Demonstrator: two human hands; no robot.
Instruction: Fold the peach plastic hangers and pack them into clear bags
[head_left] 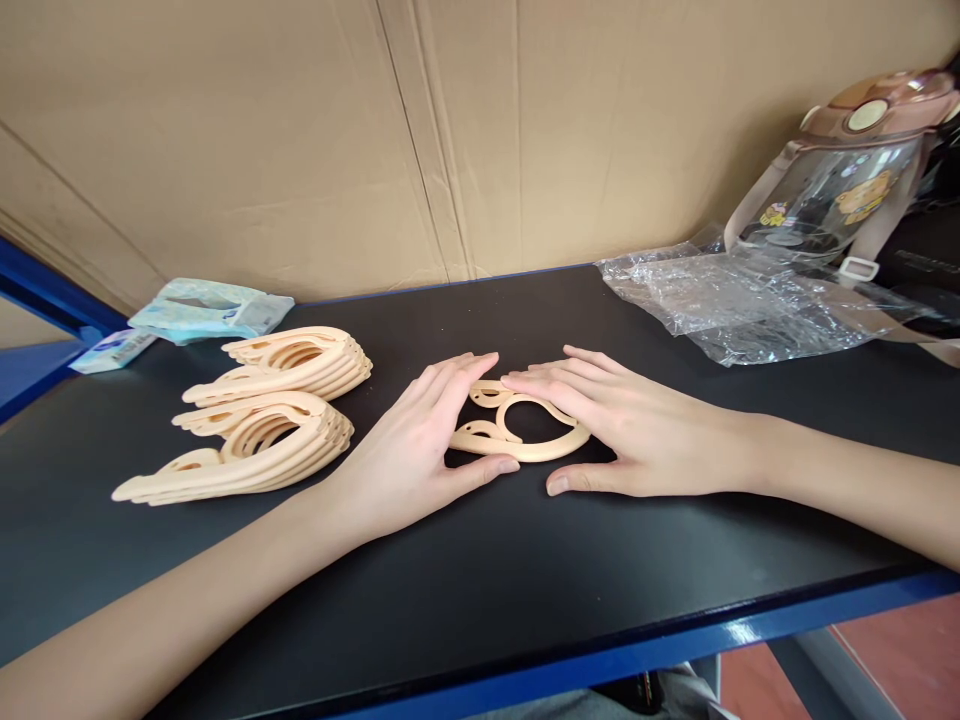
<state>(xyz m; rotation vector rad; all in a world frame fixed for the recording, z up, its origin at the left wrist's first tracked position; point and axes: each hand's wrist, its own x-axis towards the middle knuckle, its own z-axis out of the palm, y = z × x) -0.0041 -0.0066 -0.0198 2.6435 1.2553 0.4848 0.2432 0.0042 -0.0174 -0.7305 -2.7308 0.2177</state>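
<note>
A beige plastic piece that looks like a folded travel hanger [536, 450] lies flat on the black tabletop between my hands. My left hand [424, 440] rests at its left end, fingers stretched out and thumb apart near the lower edge. From the other side, my right hand [622, 425] reaches over its upper right part with straight fingers, the thumb apart below. Both palms partly hide the hanger's ends. Left of my left hand, two neat piles of the same kind lie side by side: a front stack of hangers [300, 460] and a back stack of hangers [330, 370].
Crumpled clear plastic bags [765, 310] lie at the back right, beside a transparent water bottle [832, 190] with a strap. A light blue tissue pack [214, 310] sits at the back left. Cardboard [300, 140] stands behind the table; a blue frame [637, 660] edges its front.
</note>
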